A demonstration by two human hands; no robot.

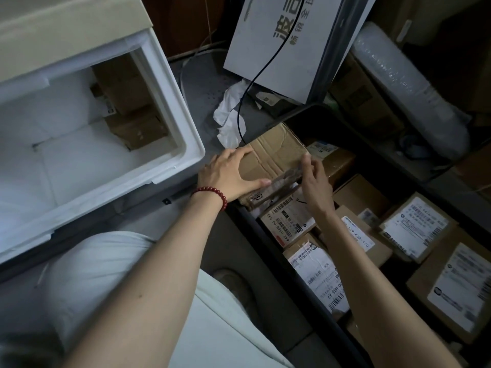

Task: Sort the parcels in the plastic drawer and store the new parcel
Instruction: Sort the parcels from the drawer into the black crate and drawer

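Likely picking box [275, 155] from bin [273, 257]: left grip [228, 176] clasping its edge, right grip [316, 184] pressing opposite edge, fingers straight. Next: lift clear, carry left into drawer [186, 134].

At 1 o'clock a white carton [276, 49] bears large dark Chinese characters, partly cut off, with "畅销全球" beside them; at 4 o'clock a small parcel [288, 221] has a label beginning "642" and ending "033"; at its 3 o'clock a slanted parcel [357, 235] reads "159-K02-170"; the label on the brown parcel [273, 158] at centre is too blurred to read.
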